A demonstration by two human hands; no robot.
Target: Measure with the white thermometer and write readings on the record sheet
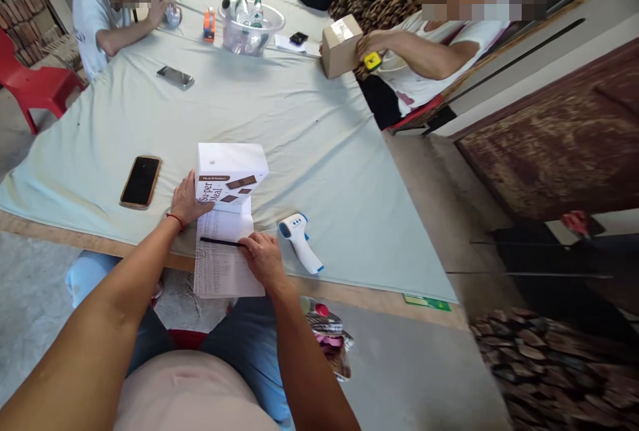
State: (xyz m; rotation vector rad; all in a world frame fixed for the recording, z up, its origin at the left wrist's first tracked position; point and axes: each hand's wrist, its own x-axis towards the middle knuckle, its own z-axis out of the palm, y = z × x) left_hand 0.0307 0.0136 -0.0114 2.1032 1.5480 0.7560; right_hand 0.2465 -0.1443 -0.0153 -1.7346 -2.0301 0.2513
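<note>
A white box (232, 161) printed "Super Meal" with brown bar pictures stands on the upper part of an open notebook (224, 271). My left hand (187, 201) is closed on the box's lower left edge, its thumb over the front. My right hand (264, 258) grips one end of a black pen (219, 241), which lies across the page covered in handwriting. The notebook's lower part juts past the table edge. Just right of my right hand lies a white and blue infrared thermometer (302, 243). Left of my left hand is a phone (141, 181).
Farther along the cloth-covered table (329, 165) are a silver phone (174, 76), an orange tool (209, 25) and a clear basin (249, 37) of bottles. A person at right holds a cardboard box (340, 48) beside a yellow tape measure (372, 61). Another person sits at upper left.
</note>
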